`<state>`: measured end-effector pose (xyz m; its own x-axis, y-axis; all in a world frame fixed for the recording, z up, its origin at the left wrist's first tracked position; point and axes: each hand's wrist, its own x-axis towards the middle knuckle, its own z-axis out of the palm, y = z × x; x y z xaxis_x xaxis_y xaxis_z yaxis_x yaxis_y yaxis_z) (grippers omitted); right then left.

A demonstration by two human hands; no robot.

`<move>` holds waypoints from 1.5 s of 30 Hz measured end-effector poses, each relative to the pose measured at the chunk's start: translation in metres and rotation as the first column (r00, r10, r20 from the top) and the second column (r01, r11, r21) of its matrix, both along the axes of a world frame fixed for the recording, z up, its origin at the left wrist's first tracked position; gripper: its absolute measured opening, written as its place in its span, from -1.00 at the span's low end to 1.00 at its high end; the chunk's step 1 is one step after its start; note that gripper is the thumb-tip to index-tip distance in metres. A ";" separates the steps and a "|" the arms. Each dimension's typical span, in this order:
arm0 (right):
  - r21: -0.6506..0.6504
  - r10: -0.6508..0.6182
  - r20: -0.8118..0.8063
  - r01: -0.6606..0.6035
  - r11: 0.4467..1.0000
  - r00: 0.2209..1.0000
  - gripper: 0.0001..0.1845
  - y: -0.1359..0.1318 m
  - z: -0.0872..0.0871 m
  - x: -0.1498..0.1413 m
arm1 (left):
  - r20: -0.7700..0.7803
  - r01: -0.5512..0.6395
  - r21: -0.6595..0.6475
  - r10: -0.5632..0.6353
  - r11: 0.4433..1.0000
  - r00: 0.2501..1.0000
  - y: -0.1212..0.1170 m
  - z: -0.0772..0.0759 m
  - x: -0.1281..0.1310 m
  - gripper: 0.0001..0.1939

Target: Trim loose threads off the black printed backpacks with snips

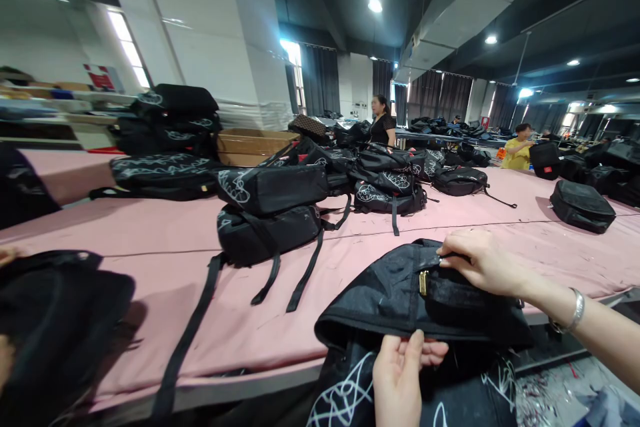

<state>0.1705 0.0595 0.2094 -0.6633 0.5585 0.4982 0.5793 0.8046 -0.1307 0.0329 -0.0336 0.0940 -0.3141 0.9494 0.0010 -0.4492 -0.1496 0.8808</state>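
Note:
A black backpack [370, 293] with white scribbled lines lies at the near edge of the pink-covered table. My left hand [403, 373] comes up from below and pinches the lower rim of its black flap between thumb and fingers. Above it, my right hand [483, 260], with a silver bracelet at the wrist, is closed on the upper part of the same backpack, close to a gold metal fitting [424, 283]. What lies under the right fingertips is partly hidden. The scribbled front of the backpack hangs below the flap, in front of the table edge.
Stacked black backpacks [273, 193] with loose straps stand across the pink table [270, 333]. Another bag [583, 205] lies at right. At the left edge, another person's hands hold a black bag [60, 320]. Behind are a cardboard box [255, 145] and people [384, 127] standing.

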 end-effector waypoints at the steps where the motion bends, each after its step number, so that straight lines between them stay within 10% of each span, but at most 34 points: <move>1: -0.039 -0.010 -0.073 0.007 0.999 0.997 -0.89 0.002 -0.001 0.002 | 0.009 -0.001 0.002 0.001 1.000 1.000 0.001 0.000 -0.001 -0.66; 8: -0.309 -0.124 -0.368 0.005 0.951 0.922 -0.80 0.011 -0.012 0.027 | 0.064 -0.001 -0.001 0.001 1.000 0.998 0.010 -0.005 -0.009 -0.61; 13: -0.407 -0.140 -0.181 0.055 0.912 0.973 -0.89 -0.011 -0.025 0.053 | 0.056 -0.045 -0.051 0.048 0.998 0.997 0.017 -0.009 -0.016 -0.60; 21: 0.215 -0.166 0.001 0.162 0.963 0.986 -0.75 -0.058 -0.094 0.038 | -0.095 0.158 -0.166 -0.175 0.973 0.980 0.023 -0.001 -0.044 -0.58; 25: 0.296 -0.225 0.035 0.205 0.933 0.974 -0.71 -0.063 -0.111 0.016 | -0.368 0.484 -0.269 -0.553 0.833 0.747 0.019 0.029 -0.056 -0.58; 28: 0.358 -0.195 0.058 0.162 0.919 0.979 -0.71 -0.065 -0.109 0.003 | -0.787 0.394 -0.051 -0.280 0.918 0.550 0.033 0.063 -0.053 -0.66; 31: 0.395 -0.155 0.076 0.113 0.912 0.985 -0.72 -0.069 -0.107 -0.008 | -0.990 0.306 0.134 0.113 0.943 0.086 0.058 0.090 -0.037 -0.73; 35: 0.380 -0.152 0.102 0.102 0.919 0.983 -0.75 -0.073 -0.112 -0.012 | -0.919 0.295 -0.001 0.115 0.955 -0.376 0.082 0.105 -0.011 -0.73; 40: 0.362 -0.168 0.117 0.115 0.925 0.979 -0.79 -0.069 -0.124 -0.008 | -0.886 0.348 -0.116 0.061 0.930 -0.460 0.097 0.105 0.005 -0.80; 45: 0.311 -0.195 0.109 0.153 0.938 0.975 -0.81 -0.066 -0.120 -0.005 | -0.936 0.258 0.126 0.201 0.958 -0.288 0.107 0.084 -0.017 -0.78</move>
<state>0.1659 -0.0065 0.0895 -0.6422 0.5103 0.5720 0.7090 0.6790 0.1903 0.0154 0.0730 0.1785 0.3367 0.8460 0.4134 0.9030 -0.4145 0.1128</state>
